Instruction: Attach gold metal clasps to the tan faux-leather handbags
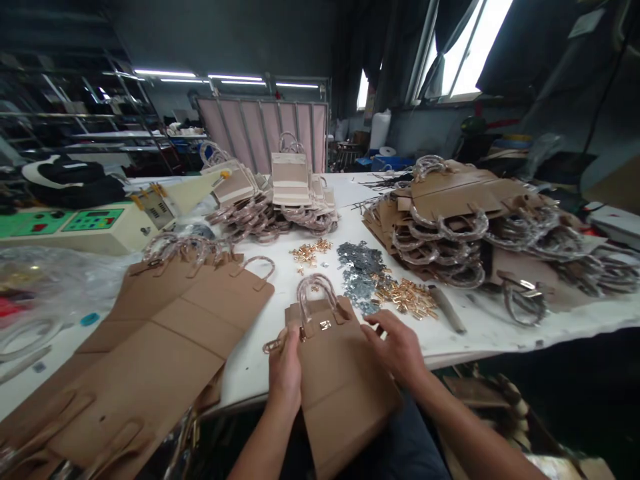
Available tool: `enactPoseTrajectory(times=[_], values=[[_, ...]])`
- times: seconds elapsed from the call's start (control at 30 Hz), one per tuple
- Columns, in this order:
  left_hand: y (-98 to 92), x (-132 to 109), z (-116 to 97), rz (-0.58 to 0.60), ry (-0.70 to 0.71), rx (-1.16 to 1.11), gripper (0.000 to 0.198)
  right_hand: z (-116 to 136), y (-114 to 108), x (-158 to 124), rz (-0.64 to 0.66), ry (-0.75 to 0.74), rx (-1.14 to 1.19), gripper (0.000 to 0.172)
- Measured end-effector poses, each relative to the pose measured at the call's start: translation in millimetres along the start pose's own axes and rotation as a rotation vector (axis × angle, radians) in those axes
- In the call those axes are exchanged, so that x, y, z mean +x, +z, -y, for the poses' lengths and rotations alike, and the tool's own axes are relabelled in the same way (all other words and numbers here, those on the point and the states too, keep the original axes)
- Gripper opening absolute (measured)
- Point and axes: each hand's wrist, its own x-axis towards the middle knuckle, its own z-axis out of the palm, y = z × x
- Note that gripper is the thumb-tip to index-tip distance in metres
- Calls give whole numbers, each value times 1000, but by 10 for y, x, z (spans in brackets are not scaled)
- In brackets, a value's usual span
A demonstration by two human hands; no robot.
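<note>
Hands — left hand (285, 365), right hand (397, 347) — grip stiff tan bag (340, 387).

Daylight is pouring through the tall window (473, 47) at the upper right. Left of that window, fluorescent tubes (165, 73) are glowing over dim metal shelving (75, 113), and a pink panelled screen (265, 130) is standing against the dark wall.

Single head-worn view, facing forward and down, close over the white table (280, 293), workshop beyond
</note>
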Motion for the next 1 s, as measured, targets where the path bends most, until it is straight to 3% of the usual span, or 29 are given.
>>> enactPoseTrajectory(times=[0.1,0.2,0.27,0.33,0.43,0.57,0.67,0.73,0.87,1.0], values=[[-26,33,-69,44,74,115,50,-583,-301,63,46,102,-258,25],[-80,68,-174,-112,279,435,63,-920,-393,160,134,148,-319,25],[-88,72,-291,-181,505,685,67,-1003,-409,233,159,138,-310,20],[-36,66,-436,-97,758,897,55,-1024,-440,302,171,119,-292,16],[181,103,-639,218,962,1107,35,-967,-504,361,146,105,-206,21],[596,326,-757,625,950,1416,39,-595,-401,269,110,322,294,33],[840,542,-751,853,849,1601,29,-170,-96,116,200,377,653,27],[939,650,-753,944,803,1637,19,46,139,53,261,379,802,19],[1054,747,-837,1037,739,1639,14,172,417,59,266,375,790,14],[1174,756,-917,1065,613,1595,13,123,422,76,226,260,620,14]])
